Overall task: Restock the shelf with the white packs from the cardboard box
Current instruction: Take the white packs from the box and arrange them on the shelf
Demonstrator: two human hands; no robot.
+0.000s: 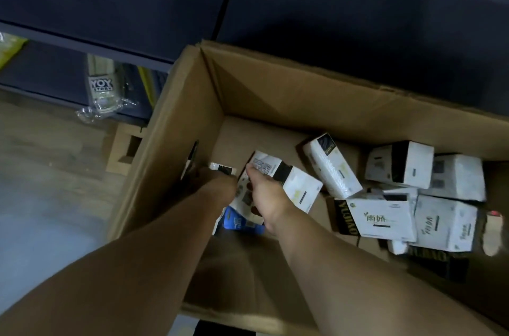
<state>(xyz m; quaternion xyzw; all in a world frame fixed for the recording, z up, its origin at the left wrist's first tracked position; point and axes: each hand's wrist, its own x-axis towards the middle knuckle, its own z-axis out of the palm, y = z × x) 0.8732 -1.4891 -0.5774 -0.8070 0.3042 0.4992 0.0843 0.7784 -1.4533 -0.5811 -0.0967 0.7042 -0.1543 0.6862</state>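
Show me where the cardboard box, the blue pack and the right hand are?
Cardboard box [275,88]: head view, on its inner far wall.
Blue pack [234,221]: head view, on its visible blue face below the hands.
Right hand [265,195]: head view, on the back of the hand.

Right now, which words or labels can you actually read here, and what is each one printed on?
"YOY STORY": clear packet on the low shelf, left of the cardboard box; the first letter may be cut off.
"YUJIAO": black band of a white pack in the box.
"雨娇": front of that same pack.
Fine print on the pack under the right hand: too blurred.
Blue pack: unreadable.
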